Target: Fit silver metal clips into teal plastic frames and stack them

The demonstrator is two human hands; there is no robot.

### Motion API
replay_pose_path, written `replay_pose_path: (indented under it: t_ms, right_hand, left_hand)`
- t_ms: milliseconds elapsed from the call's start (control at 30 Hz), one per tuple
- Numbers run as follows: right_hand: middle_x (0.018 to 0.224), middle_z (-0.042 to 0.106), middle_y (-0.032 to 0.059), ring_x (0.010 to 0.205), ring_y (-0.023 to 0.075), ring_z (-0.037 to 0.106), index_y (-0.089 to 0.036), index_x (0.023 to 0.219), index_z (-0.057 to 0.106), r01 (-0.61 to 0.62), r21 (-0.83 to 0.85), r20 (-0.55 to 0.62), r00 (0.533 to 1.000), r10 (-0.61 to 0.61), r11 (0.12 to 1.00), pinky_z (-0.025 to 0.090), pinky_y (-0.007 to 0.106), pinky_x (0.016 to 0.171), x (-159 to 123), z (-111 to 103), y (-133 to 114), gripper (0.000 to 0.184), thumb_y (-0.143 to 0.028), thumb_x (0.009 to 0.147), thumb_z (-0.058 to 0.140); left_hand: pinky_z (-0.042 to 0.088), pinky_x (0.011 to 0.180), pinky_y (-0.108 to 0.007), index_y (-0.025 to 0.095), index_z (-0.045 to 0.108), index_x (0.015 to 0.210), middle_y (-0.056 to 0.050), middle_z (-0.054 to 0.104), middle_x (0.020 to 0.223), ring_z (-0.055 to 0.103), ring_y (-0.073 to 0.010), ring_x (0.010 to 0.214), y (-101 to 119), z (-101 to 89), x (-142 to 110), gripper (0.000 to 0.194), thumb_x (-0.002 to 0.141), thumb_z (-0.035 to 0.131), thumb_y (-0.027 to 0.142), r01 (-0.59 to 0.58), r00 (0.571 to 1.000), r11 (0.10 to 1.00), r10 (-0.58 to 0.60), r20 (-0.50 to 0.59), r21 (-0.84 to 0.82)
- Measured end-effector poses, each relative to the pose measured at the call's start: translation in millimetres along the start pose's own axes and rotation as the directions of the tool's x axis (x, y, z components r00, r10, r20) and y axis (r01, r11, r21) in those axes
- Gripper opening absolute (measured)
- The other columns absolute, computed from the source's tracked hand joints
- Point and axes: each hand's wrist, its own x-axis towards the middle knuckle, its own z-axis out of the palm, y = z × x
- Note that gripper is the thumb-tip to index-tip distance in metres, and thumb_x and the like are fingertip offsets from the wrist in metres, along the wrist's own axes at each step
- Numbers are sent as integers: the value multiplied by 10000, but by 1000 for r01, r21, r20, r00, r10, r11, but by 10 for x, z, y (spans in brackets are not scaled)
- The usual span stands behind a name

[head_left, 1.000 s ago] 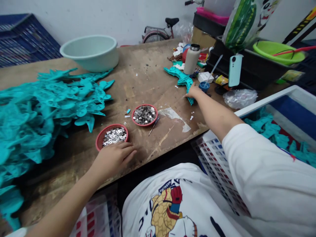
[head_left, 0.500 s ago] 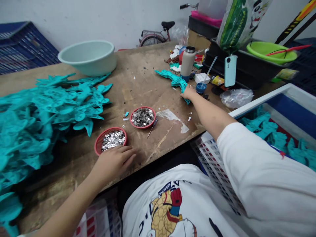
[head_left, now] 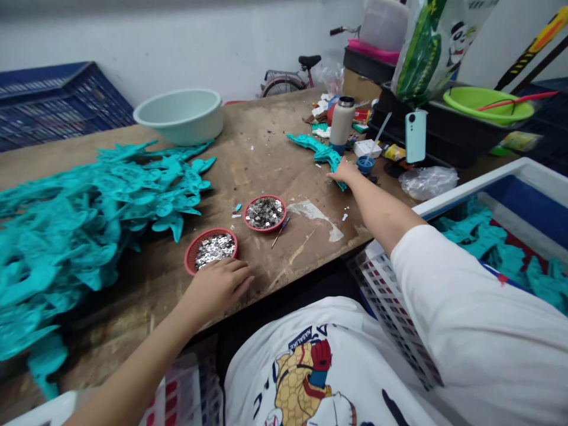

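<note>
The right hand has its fingers bent over the near end of the teal strip; they touch it, though whether they pinch it cannot be told. From those fingers the strip runs away and to the left, its long axis slanting across the counter, so most of its length lies beyond the hand. It lies flat or nearly so, well in from the counter's front edge.

Close by, the bottle stands upright just behind the strip's middle, and the blue cup is just to the right of the hand; both crowd that side. Bare counter lies to the left of the strip, and between it and the far basket of metal clips. Nearer the front edge lie the clear film and a thin tool just beside that basket.

The left hand is well apart from the strip, palm down over the front rim of the near basket. Its fingers are loosely bent; whether they hold a clip is hidden. Further left, the teal pile covers much of the counter, with the basin behind it.
</note>
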Motion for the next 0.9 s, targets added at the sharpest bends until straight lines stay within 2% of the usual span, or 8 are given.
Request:
replay_pose_path:
  t_ms: [167,300,467,600,700,767,800,900]
  right_hand:
    - [1812,352,447,1714,548,395,41,1874,134,17,-47,-4,1000,-17,999,340,617,1410,-153,-51,-77,1405,-681,946,902]
    - [1821,374,367,1682,550,421,-107,1845,332,-8,15,-160,987,11,1000,434,652,1328,-191,-59,-164,1134,-658,988,829]
    - [1742,463,317,1605,532,484,-170,1766,464,76,145,-308,951,-28,987,421,595,1294,-333,-69,-321,919,-634,1023,743]
    - [1667,526,356,1580,510,497,-122,1722,533,235,107,-334,924,-188,966,400,555,1308,-403,-49,-412,779,-553,1084,649]
    - [1628,552,396,1508,560,540,-83,1661,615,329,34,-302,903,-304,944,443,587,1269,-398,-23,-442,714,-517,1094,601]
    - [1639,554,387,1475,594,548,-97,1633,660,388,-28,-281,881,-380,921,480,625,1218,-375,-3,-450,697,-522,1085,595]
    - [1645,557,374,1468,597,551,-109,1619,682,418,-57,-272,867,-417,907,492,635,1203,-359,9,-453,689,-531,1082,592]
    - [1633,585,332,1483,554,567,-132,1571,737,499,-113,-244,824,-511,859,496,615,1228,-296,47,-463,651,-529,1075,591]
  left_hand:
    - [604,895,-414,229,886,1225,-115,891,1173,828,-295,1057,95,-100,6,333,1192,573,338,-14,1000,1000,14,-6,21]
    - [598,929,-404,241,883,1201,-106,886,1148,822,-277,1081,82,-108,-22,294,1181,612,353,37,999,999,-36,-32,11]
    - [611,990,-410,262,881,1253,-89,891,1261,817,-277,1165,-185,-226,-28,288,1162,627,363,186,972,982,-183,-144,8]
    - [579,1126,-448,229,858,1351,-137,832,1413,746,-316,1316,-811,-580,91,359,1156,590,365,472,867,881,-456,-201,35]
    - [487,1255,-553,201,679,1644,-204,658,1673,564,-412,1547,-1400,-838,153,541,1126,602,337,697,705,713,-663,-252,76]
    - [504,1218,-549,180,576,1728,-230,568,1757,496,-446,1584,-1722,-921,162,669,1074,657,298,787,612,612,-754,-240,83]
    - [525,1176,-521,168,561,1734,-238,580,1741,512,-441,1556,-1842,-931,162,692,1057,665,267,808,585,583,-779,-224,84]
    - [550,1042,-418,167,671,1605,-210,726,1529,608,-371,1386,-2023,-875,171,553,1054,621,183,817,575,569,-796,-187,90]
